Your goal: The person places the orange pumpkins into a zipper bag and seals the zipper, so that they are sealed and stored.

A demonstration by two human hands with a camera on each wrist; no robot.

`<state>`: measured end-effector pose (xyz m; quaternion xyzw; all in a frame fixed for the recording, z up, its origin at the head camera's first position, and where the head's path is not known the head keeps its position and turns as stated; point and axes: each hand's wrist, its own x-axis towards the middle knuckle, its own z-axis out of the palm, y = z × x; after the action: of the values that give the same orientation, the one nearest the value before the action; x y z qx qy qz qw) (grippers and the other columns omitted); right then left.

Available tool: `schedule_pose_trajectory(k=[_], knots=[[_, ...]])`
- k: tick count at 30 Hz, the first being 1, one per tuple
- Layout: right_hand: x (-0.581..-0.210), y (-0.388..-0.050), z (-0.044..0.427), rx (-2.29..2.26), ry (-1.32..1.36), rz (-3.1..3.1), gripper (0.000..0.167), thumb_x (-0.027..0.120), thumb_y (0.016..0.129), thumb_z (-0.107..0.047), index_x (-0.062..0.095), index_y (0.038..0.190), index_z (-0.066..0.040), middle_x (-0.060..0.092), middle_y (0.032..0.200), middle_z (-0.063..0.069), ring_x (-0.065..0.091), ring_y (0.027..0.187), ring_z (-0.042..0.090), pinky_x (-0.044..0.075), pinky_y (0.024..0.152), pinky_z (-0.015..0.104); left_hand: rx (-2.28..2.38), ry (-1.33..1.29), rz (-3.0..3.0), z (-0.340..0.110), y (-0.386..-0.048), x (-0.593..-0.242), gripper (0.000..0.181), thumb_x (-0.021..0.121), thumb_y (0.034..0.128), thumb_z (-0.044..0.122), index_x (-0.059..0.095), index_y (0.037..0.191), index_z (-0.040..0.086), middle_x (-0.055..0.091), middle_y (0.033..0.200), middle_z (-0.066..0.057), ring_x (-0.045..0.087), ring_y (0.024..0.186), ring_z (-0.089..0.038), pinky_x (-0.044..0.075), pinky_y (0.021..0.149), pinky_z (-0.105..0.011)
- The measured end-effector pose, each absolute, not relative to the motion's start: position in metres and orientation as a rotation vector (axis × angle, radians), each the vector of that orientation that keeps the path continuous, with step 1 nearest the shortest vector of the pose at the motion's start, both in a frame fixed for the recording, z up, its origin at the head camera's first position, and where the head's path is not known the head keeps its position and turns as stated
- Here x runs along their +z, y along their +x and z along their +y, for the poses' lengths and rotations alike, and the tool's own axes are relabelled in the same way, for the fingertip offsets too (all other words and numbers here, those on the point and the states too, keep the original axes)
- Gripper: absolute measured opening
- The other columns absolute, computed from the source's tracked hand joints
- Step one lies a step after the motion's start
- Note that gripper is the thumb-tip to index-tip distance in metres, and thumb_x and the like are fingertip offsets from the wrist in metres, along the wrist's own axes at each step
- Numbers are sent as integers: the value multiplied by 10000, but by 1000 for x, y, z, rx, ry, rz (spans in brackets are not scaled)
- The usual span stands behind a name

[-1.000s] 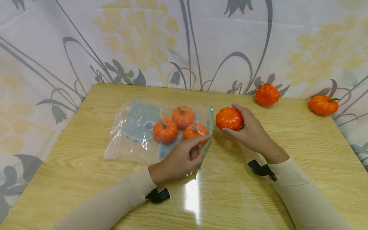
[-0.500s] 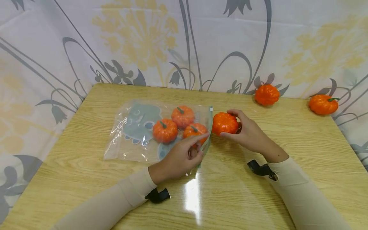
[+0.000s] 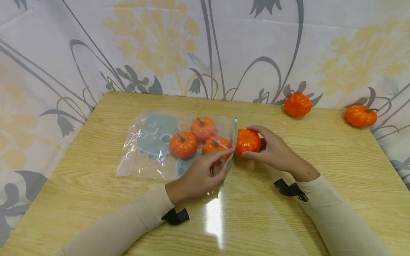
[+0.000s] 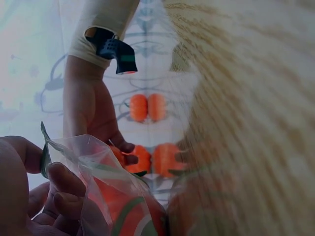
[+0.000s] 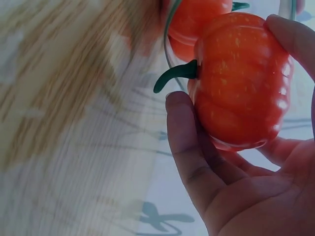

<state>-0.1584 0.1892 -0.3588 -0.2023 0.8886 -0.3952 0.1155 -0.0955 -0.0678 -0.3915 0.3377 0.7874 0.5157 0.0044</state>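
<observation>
A clear zip bag [image 3: 150, 165] with a green edge and a blue-grey cartoon print lies flat, three small orange pumpkins inside, one of them a pumpkin [image 3: 183, 145] near the middle. My left hand [image 3: 200, 176] pinches the bag's green edge [image 4: 45, 157] on its right side, holding the mouth up a little. My right hand [image 3: 277, 153] grips another pumpkin [image 5: 241, 81] between thumb and fingers, its green stem showing in the right wrist view. That pumpkin's left side sits at the bag's mouth, partly behind the green edge.
Two more pumpkins stand at the table's back right: one pumpkin [image 3: 298, 105] by the cloth and another pumpkin [image 3: 360, 116] near the right corner. A flower-patterned cloth [image 3: 224, 46] hangs behind the wooden table [image 3: 262, 213].
My right hand has moved left and slightly toward me, bringing its pumpkin from beside the bag to its mouth. My left hand has stayed on the bag's edge.
</observation>
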Motion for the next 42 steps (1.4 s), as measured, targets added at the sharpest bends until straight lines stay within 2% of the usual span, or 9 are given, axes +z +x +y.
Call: schedule_pose_trajectory(k=[8,14,20,27,34,42], knots=[[-360,-157,184,-1194,-640,2535,786,800,857,-196,384,1511,-62,472,1460,174,647,977,262,553,778,221,1614,1066,2455,-67,-97,-390,496,576,951,29,500,1441,20,573,915,-27,459,645,-27,441,572,-167],[-364,-153,179,-1236,-653,2502,819,817,834,-157,366,1511,-61,539,1382,204,670,921,257,563,752,234,1620,1058,2446,-67,-96,-390,492,572,952,33,507,1440,27,566,924,-24,457,646,-32,437,570,-165],[-368,-153,176,-1319,-641,2426,796,808,839,-126,358,1491,-47,504,1410,220,681,1047,314,566,784,227,1614,1053,2440,-67,-95,-390,495,575,951,35,508,1441,38,566,925,-27,469,667,-41,447,578,-171],[-371,-154,172,-1386,-652,2394,791,804,832,-79,373,1494,-45,429,1467,197,668,1062,343,564,810,222,1619,1055,2430,-67,-95,-390,496,568,947,20,510,1440,37,565,928,-26,469,674,-45,449,581,-173],[-369,-153,172,-1422,-580,2348,798,768,866,-68,326,1531,-73,369,1535,171,622,1148,357,540,852,198,1617,1042,2422,-67,-95,-390,491,567,950,24,511,1438,36,560,932,-30,468,672,-45,445,586,-172],[-366,-150,172,-1457,-580,2305,674,657,949,-70,330,1539,-93,362,1518,180,604,1098,316,526,855,208,1604,1061,2464,-66,-95,-389,485,579,933,19,531,1416,30,571,927,-39,477,676,-38,460,590,-170]])
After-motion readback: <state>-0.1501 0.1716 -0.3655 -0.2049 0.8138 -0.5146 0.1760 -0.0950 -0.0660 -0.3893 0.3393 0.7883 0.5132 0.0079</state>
